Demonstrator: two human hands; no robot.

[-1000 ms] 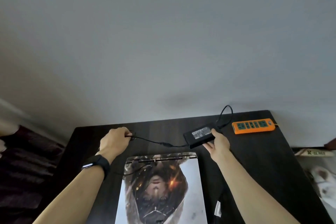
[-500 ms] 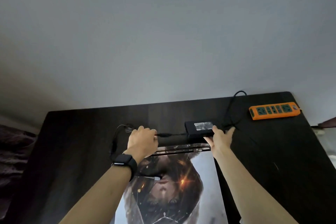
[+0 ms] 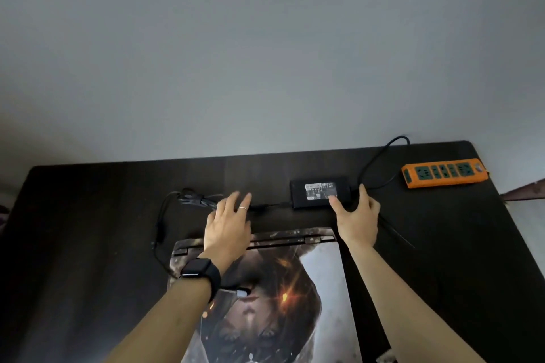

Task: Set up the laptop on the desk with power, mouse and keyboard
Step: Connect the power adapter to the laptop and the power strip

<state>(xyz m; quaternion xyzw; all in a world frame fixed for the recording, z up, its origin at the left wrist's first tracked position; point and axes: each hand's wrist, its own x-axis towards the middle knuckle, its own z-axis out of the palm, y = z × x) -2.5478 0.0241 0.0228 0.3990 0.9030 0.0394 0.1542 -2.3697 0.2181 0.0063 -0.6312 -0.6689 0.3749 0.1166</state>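
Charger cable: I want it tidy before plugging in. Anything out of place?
Yes: the thin cable lies bunched in a loose tangle left of the power brick, and the orange power strip shows empty sockets.

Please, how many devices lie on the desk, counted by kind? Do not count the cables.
laptop: 1
adapter: 1
power strip: 1
Total: 3

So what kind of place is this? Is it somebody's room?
Probably a home desk or study corner. A dark desk stands against a plain wall, with a closed laptop, a power adapter and an orange power strip on it.
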